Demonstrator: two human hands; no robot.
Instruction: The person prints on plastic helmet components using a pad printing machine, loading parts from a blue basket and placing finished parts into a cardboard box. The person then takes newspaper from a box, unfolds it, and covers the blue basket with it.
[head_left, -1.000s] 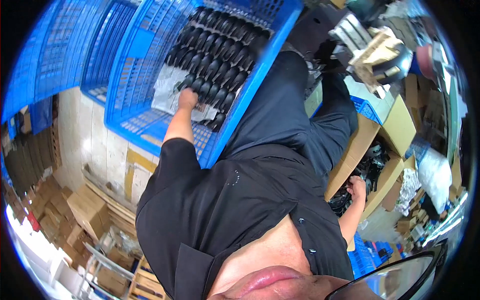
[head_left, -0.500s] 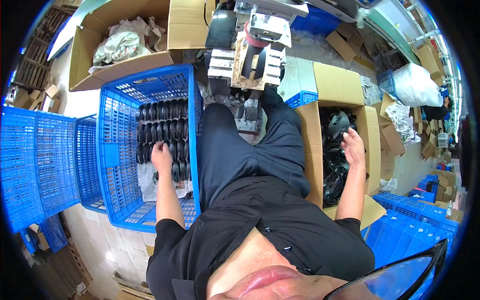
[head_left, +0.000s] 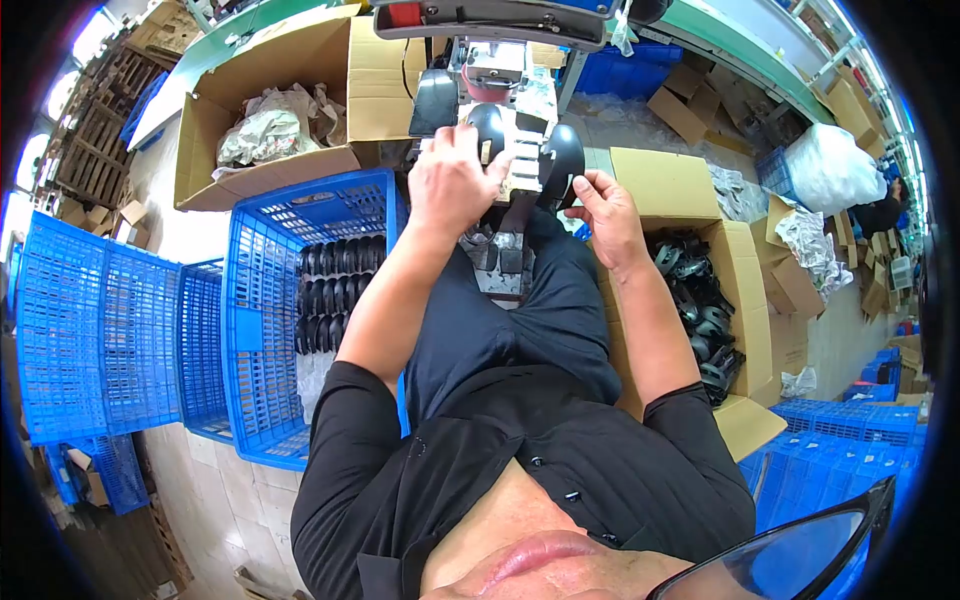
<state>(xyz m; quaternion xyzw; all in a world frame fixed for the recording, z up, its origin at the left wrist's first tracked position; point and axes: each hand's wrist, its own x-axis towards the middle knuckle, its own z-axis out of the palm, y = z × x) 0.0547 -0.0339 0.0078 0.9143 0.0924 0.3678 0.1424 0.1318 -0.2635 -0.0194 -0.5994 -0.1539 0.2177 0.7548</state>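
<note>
My left hand (head_left: 448, 185) is up at the machine's fixture, its thumb and fingers around the lower end of a glossy black curved shell (head_left: 487, 122). Its grip is partly hidden by the back of the hand. Just right of the fixture (head_left: 524, 165), my right hand (head_left: 608, 215) pinches a second black curved shell (head_left: 565, 160) by its lower edge, between thumb and fingers. Beside my left leg, a blue crate (head_left: 242, 330) contains rows of black shells (head_left: 340, 295). An open cardboard box (head_left: 745, 290) by my right leg contains a loose heap of black parts (head_left: 700, 300).
A cardboard box (head_left: 270, 180) with crumpled paper stands beyond the blue crate. Another blue crate (head_left: 100, 330) is at far left. The machine's head (head_left: 495, 20) hangs above the fixture. Stacked blue crates (head_left: 840, 440) and a white bag (head_left: 835, 165) are at right.
My left hand has moved from the blue crate up to the fixture. My right hand has left the cardboard box and moved up and left, now with a black curved shell.
</note>
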